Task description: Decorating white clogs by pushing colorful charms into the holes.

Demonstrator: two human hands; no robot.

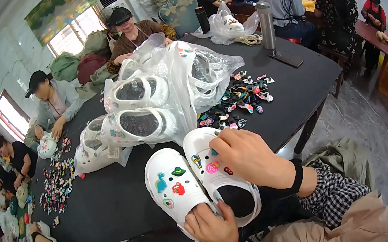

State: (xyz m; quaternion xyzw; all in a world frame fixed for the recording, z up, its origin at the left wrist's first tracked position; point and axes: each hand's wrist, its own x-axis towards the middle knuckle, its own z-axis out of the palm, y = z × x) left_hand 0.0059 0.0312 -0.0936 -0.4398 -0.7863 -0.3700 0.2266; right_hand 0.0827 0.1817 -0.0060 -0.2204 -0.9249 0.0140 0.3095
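Two white clogs lie side by side at the table's near edge, their toes pointing away from me. The left clog (176,173) carries a blue dinosaur charm (161,183), a green hat charm (178,171), a red charm and an avocado charm. My left hand (212,226) has its fingers inside that clog's opening and its thumb at the right clog, holding the pair. On the right clog (199,143) sit a bottle charm (197,161), a pink swirl charm (212,167) and a dark red charm. My right hand (254,154) bends closed over its top; a teal bit shows beneath the fingers, the fingertips partly hidden.
Beyond the clogs, clear plastic bags (149,103) of white clogs are piled on the black table (296,84). Loose charms (239,100) lie to their right, and another charm heap (59,183) lies left. A steel flask (266,25) and a phone (287,58) stand farther right. Other people sit around.
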